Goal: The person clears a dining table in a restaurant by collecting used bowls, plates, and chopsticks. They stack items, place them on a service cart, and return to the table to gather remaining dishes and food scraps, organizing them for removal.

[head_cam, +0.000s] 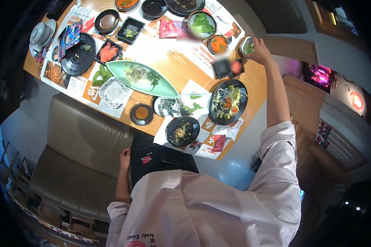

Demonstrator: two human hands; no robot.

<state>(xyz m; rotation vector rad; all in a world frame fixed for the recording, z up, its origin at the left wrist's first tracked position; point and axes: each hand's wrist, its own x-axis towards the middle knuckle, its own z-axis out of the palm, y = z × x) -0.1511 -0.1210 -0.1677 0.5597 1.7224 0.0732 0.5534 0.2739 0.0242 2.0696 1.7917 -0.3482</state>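
At the table's right edge, my right hand grips a small white dish with green food in it. My left hand hangs low beside my black apron, with its fingers curled and partly hidden; I see nothing in it. Nearest my right hand stand a bowl of shredded orange food and a black square dish. A black plate of leftover salad lies closer to me. Mid-table, a long green boat-shaped dish holds shredded white and green garnish.
The wooden table carries many used dishes: a black plate with scraps, a sauce dish, a white plate with edamame, a bowl of lettuce and stacked white bowls. A padded bench stands left of me.
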